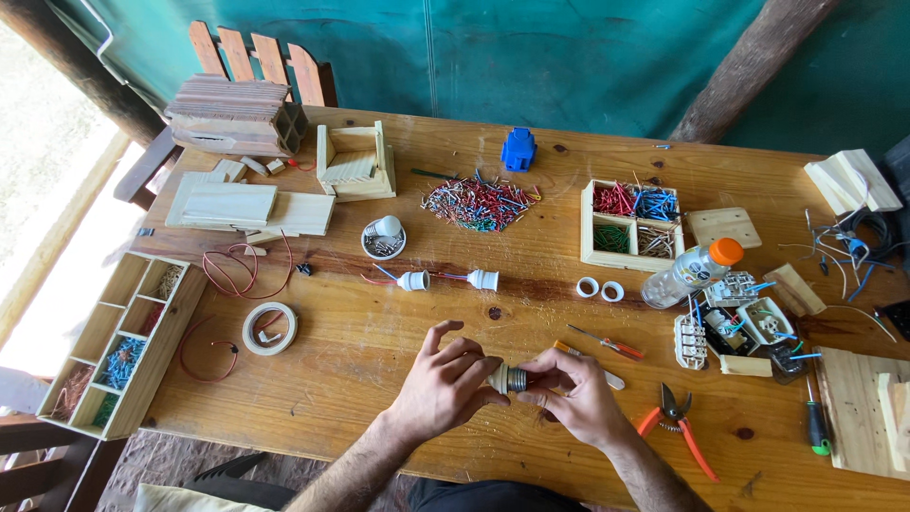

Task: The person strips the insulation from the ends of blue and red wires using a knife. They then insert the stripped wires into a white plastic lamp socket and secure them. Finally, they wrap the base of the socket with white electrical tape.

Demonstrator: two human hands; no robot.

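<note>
Both hands, left hand (444, 384) and right hand (576, 396), pinch one lamp socket (509, 379) between their fingertips, low over the wooden surface (379, 341). It is cream with a grey metal threaded end. At twelve o'clock lie two more white sockets (447, 280); at two, two white rings (600, 289); at four, one orange pliers (680, 425).

My hands are covering most of the lamp socket (512, 379), so I'm seeing only its metal thread and pale end. The frame's right edge is cutting off the wooden board (867, 408), and the bottom edge is clipping both my forearms.
</note>
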